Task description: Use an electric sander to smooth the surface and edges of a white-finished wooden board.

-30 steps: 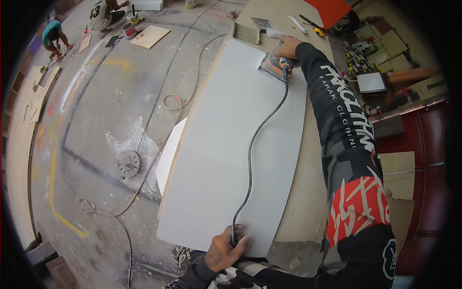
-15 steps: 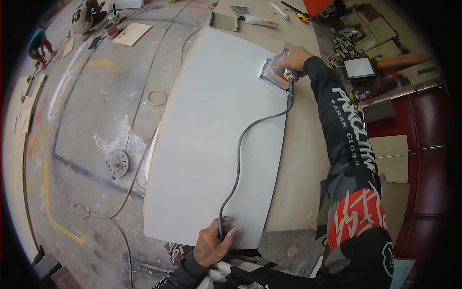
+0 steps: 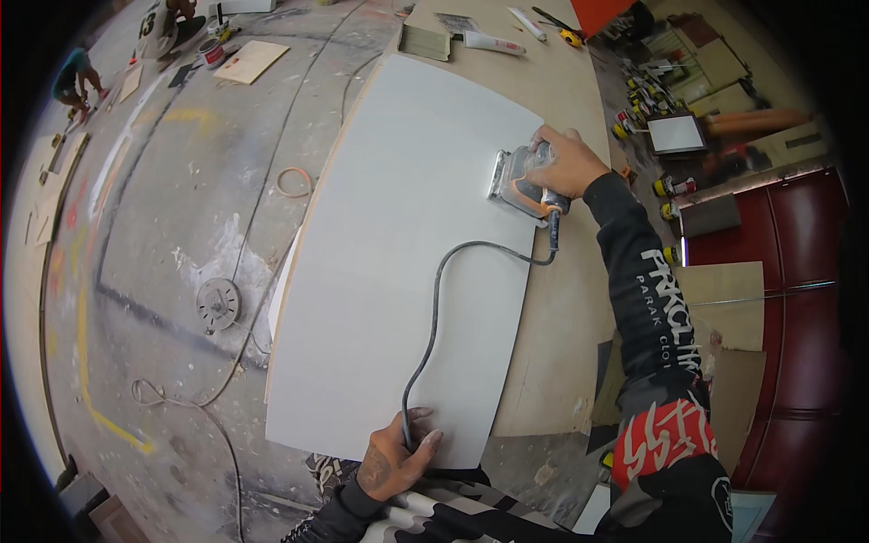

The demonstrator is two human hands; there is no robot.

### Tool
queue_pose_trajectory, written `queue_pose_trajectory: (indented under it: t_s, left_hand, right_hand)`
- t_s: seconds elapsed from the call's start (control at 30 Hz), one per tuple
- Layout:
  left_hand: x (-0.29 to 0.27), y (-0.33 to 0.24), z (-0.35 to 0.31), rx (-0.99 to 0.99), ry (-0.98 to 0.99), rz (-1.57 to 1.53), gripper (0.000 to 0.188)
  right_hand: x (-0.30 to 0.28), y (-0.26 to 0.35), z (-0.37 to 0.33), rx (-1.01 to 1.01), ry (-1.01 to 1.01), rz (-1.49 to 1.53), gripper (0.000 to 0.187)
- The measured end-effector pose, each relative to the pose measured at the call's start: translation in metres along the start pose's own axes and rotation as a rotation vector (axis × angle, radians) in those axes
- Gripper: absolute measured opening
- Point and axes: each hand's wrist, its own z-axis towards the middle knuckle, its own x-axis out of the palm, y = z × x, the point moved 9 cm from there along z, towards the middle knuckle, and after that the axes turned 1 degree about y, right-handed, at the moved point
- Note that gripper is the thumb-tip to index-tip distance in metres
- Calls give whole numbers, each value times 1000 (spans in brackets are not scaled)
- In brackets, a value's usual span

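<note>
A large white panel (image 3: 389, 253) lies lengthwise before me on a plywood surface (image 3: 566, 353). Toward its far right edge, my right hand (image 3: 570, 161) is closed over the top of a grey and orange power sander (image 3: 518, 188), whose pad rests flat on the white face. From the sander's rear, a dark power cord (image 3: 436, 303) curves back across the panel. It runs into my left hand (image 3: 396, 460), which is closed loosely round it at the panel's near edge. The left fingertips sit on or just over the panel; contact there is hard to tell.
Beyond the panel lie a grey block (image 3: 425, 42), a white tube (image 3: 494, 42) and a yellow tape measure (image 3: 570, 37). A cord reel (image 3: 219, 305) with trailing cable is on the floor at left. Two people work at the far left. Paint cans (image 3: 672, 186) line the right.
My right hand has drawn the sander nearer to me along the panel's right side. The cord now bends more sharply. My left hand stays at the near edge, still on the cord.
</note>
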Motion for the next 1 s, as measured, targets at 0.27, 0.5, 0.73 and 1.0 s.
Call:
queue_pose_trajectory:
  t_s: [0.27, 0.5, 0.73, 1.0]
  left_hand:
    - [15, 12, -14, 18, -54, 10, 41]
    - [27, 37, -26, -12, -139, 42, 38]
    - [46, 37, -38, 55, -193, 66, 37]
    - [33, 26, -41, 20, -216, 83, 36]
  right_hand:
    - [-17, -29, 28, 39, -81, 84, 55]
    - [-12, -48, 75, 78, -52, 110, 58]
    - [-26, -51, 126, -248, -4, -537, 62]
    - [-30, -28, 64, 58, -84, 119, 58]
